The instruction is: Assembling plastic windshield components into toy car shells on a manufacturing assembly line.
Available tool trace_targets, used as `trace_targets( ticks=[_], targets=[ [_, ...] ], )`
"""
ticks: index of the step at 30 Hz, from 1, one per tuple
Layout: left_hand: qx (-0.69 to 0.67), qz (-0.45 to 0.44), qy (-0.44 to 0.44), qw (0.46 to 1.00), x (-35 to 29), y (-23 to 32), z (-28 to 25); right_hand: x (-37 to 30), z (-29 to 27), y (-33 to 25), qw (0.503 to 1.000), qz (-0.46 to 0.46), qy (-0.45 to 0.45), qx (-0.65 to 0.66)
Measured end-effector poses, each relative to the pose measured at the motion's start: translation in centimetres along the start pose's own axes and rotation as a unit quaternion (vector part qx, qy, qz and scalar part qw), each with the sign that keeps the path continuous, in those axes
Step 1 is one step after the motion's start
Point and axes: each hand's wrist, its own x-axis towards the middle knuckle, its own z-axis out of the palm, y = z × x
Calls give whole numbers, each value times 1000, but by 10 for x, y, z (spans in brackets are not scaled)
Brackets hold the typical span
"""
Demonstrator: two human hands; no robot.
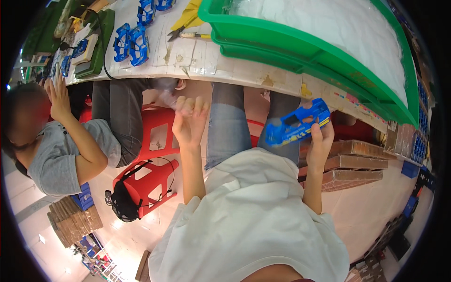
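My right hand (321, 140) grips one end of a blue plastic toy car body shell (287, 136), with window openings and yellow markings, holding it tilted over my lap below the table edge. To its left, my left hand (190, 121) is raised with fingers curled in. Something pale and see-through shows by its fingertips, too faint to name. Several more blue car shells (138, 46) lie on the white worktable (202, 61) at the far left. Beside them are cutting pliers (175, 34) and a thin tool with a yellow handle (195, 35).
A large green crate (300, 63) lined with white sheeting (324, 28) stands at the table's right. A co-worker in a grey shirt (70, 152) sits at left. Red stools (152, 181), one bearing a black cap (124, 199), and stacked brown boxes (350, 164) stand below the table.
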Motion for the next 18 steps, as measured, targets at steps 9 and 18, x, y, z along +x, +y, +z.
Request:
trace_targets(
  ticks=[9, 18],
  targets=[
    [168, -59, 43, 983, -21, -32, 26, 1, -12, -1, 1000, -1, -11, -8],
    [165, -115, 85, 976, -21, -59, 52, -7, -17, 2, 980, -67, 185, 23]
  ],
)
